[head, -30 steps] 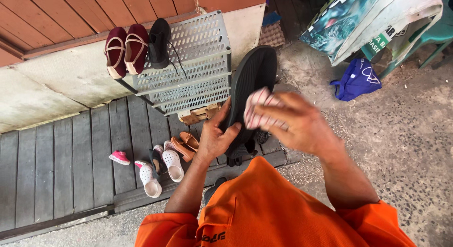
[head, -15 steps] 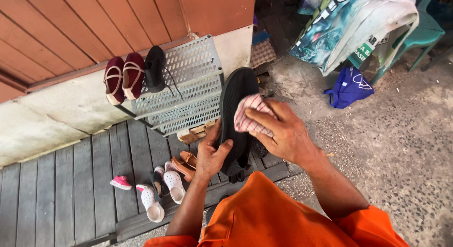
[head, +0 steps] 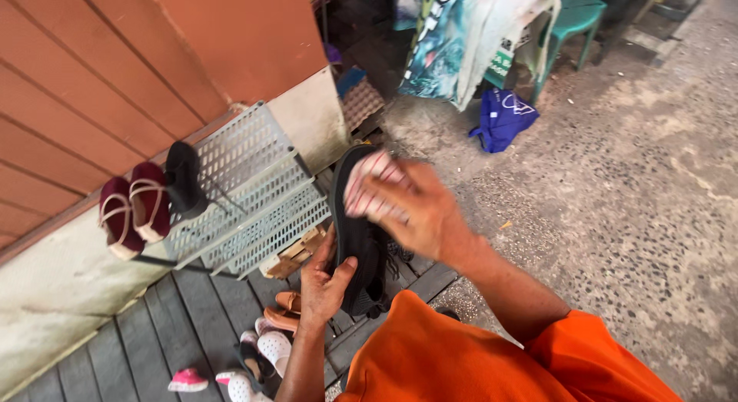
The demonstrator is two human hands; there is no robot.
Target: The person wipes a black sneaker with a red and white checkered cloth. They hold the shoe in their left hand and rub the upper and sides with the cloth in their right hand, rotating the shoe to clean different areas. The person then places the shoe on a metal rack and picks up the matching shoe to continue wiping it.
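A black sandal (head: 357, 233) is held sole-up in front of me by my left hand (head: 324, 283), which grips its lower end from underneath. My right hand (head: 411, 206) presses a pink-and-white striped cloth (head: 367, 185) against the upper part of the sole. Both arms reach out over my orange garment (head: 469, 356). The sandal hangs above the grey wooden deck, beside a light grey plastic shoe rack.
The shoe rack (head: 254, 194) carries maroon shoes (head: 132, 206) and a black shoe (head: 184, 177). Small white, pink and tan shoes (head: 265, 348) lie on the deck (head: 154, 333). A blue bag (head: 503, 117), a draped chair (head: 561, 25) and concrete ground (head: 630, 194) are to the right.
My right hand with the cloth has slid up the sole toward its far end. The view has tilted and moved closer; the left hand keeps its grip.
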